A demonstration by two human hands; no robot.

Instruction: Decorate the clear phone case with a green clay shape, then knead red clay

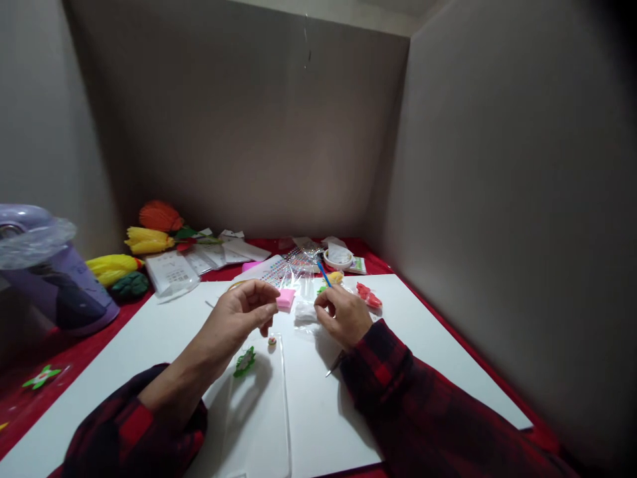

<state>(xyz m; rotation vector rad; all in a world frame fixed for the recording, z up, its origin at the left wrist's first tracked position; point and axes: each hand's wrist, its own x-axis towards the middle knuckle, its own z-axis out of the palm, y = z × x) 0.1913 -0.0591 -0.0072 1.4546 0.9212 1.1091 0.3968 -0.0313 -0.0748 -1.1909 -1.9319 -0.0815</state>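
My left hand (243, 312) hovers over a white board (438, 345), its fingers pinched together next to a pink block (285, 299); what they hold is too small to make out. My right hand (343, 313) is closed round a thin blue tool (324, 273) that sticks up from it, and rests by a white lump (304, 312). Below my left hand lie a green leaf-like piece (245, 362) and a tiny round piece (271, 341) on a clear plastic sheet (261, 411).
A purple appliance (47, 272) stands at the left. Yellow, orange and green craft pieces (144, 240) lie at the back left, with packets (172, 272), sticker sheets (279, 267) and a small round tub (338, 257). Red pieces (369, 295) lie beside my right hand. Grey walls close in on all sides.
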